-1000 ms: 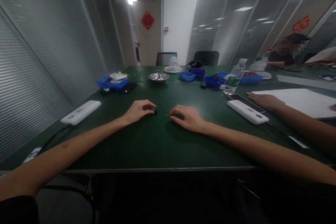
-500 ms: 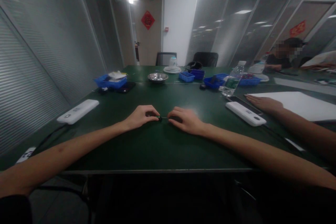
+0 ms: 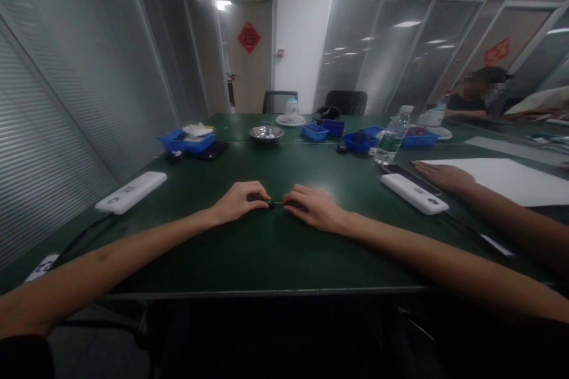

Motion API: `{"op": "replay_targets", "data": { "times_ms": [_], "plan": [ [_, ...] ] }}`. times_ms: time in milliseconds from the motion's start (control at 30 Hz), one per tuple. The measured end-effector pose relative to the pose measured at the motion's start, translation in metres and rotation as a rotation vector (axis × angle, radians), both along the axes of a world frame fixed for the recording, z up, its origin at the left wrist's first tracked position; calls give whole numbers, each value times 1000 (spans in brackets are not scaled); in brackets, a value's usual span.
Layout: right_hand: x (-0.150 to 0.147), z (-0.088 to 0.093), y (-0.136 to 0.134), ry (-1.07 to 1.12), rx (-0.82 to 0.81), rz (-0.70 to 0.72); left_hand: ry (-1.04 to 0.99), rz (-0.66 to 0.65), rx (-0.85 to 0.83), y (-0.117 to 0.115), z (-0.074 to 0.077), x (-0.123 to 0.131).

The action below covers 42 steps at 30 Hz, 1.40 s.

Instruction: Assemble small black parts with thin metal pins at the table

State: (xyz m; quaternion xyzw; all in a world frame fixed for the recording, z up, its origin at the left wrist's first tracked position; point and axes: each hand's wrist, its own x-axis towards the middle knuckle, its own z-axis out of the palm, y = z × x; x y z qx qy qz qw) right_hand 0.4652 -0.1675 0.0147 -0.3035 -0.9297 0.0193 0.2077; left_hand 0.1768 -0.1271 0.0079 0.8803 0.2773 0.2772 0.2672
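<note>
Two closely pinched grips: left hand [image 3: 240, 200] on a small dark piece [image 3: 271, 205], right hand [image 3: 317, 208] on a thin-shafted tool [image 3: 278, 202].

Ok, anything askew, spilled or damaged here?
Nothing spilled or damaged stands out. The water bottle leans rightward in the picture, but the glass wall behind slants likewise, so that is probably lens distortion. The left hand pinches a small dark piece; the right hand, a thin rod.

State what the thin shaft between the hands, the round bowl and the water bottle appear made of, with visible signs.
Thin shaft: probably metal, being pale and straight; finish too small to tell.
Round bowl: likely polished stainless steel, given silvery reflections.
Water bottle: seemingly clear, glossy plastic, being see-through with highlights.
</note>
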Motion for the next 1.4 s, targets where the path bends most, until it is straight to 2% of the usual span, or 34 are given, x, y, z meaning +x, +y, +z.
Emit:
{"op": "replay_targets", "data": {
  "times_ms": [533,933,1033,1200,1300,1400],
  "plan": [
    [-1,-4,5,29,-96,47,3,-36,51,-1,0,1],
    [-4,1,2,-19,-98,74,10,-120,24,-12,4,10],
    [-5,-1,4,16,-98,14,19,-70,13,-9,3,10],
    [-4,-7,13,87,-95,-166,25,29,67,-2,0,7],
    [-2,-9,17,108,-106,-258,55,20,111,-2,-1,7],
    [-1,-9,17,119,-107,-295,126,-49,160,-4,-1,8]
  ]
}}
